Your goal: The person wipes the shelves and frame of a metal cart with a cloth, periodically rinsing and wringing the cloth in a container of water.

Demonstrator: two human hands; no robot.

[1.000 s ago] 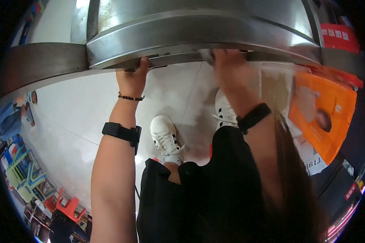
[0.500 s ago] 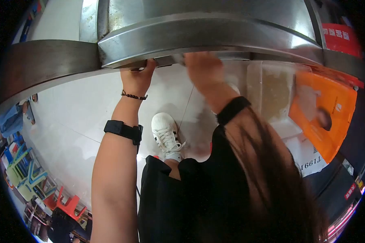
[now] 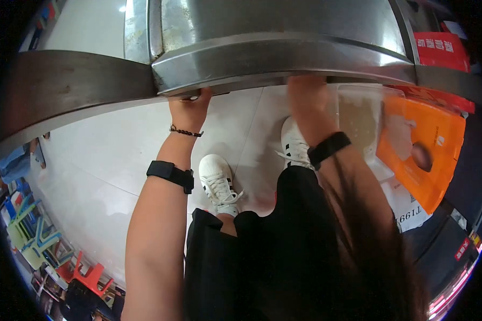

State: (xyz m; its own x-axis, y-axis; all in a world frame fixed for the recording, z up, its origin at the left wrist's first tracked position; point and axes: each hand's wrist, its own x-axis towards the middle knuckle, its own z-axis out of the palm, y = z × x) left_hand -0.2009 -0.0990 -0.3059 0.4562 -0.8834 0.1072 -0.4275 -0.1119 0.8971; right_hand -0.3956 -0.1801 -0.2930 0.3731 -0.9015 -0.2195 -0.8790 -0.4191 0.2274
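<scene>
Near: 2 white sneakers [image 3: 217, 179]. Beyond: my left hand [image 3: 189, 111], thumb raised, and right hand [image 3: 308, 101], blurred, both at the near lip of the steel counter [image 3: 284, 53], far; fingers hidden, opening and hold I cannot tell. Right: orange packaging [image 3: 445, 143].

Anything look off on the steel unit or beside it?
Brownish stains mark the steel panel near its left edge; possibly grime or wear. The orange pack sits askew beside the clear bin, maybe just dumped there. No obvious spill.
</scene>
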